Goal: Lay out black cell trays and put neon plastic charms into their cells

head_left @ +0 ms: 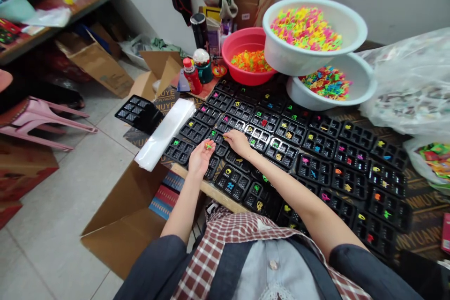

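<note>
Trinkets (208,146) lying in upturned left hand (200,157)

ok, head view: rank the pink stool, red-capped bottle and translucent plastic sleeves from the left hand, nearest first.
From the left hand:
1. Translucent plastic sleeves: just left, at the table's edge.
2. Red-capped bottle: ahead, toward the table's far side.
3. Pink stool: far left, on the floor.

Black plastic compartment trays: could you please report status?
Left hand palm up, holding small colourful pieces; right hand over trays; trays partly filled; right forearm covering some.
</note>
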`<state>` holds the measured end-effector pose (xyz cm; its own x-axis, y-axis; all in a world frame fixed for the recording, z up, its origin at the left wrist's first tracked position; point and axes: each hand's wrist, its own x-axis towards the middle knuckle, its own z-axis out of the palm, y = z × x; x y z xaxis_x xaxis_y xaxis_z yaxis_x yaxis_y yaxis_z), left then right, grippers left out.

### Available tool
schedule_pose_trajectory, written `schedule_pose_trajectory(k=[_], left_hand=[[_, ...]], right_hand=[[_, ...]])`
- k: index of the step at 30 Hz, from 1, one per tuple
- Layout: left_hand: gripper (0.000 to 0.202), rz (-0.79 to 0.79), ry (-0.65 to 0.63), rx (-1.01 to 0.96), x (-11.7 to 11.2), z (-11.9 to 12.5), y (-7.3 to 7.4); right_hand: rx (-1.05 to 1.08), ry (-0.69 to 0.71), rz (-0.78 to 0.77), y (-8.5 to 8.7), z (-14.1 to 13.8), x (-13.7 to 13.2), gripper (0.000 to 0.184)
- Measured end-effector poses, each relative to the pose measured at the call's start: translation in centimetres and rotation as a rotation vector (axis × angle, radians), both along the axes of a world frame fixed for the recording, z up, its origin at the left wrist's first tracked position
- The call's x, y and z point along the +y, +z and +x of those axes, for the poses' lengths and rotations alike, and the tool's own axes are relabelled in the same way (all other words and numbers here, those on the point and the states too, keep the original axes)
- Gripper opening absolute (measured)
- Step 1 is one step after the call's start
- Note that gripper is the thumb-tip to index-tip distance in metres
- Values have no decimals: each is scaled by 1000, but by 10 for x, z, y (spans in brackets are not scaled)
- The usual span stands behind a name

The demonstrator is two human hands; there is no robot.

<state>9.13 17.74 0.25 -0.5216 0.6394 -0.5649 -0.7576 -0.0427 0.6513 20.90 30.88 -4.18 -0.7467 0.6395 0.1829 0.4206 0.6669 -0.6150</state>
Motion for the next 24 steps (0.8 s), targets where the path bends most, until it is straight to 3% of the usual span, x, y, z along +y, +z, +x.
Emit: schedule_pose_trajectory(k=[5,11,18,21,24], left_hand=[[16,25,-45,-67,-4,4,0],[18,56,-114,77,-2,11,-10],[17,-2,38,255,5,11,-3],[13,-28,68,179,7,2,-1],[12,-90,62,26,6,-8,-2]], right_hand=[[51,7,24,8,2,-14,13],[198,159,-62,26,2,-39,9],[249,115,-167,17,-14,-41,13],[249,154,-102,14,-20,-40,18],[181,236,66,14,-22,-39,25]])
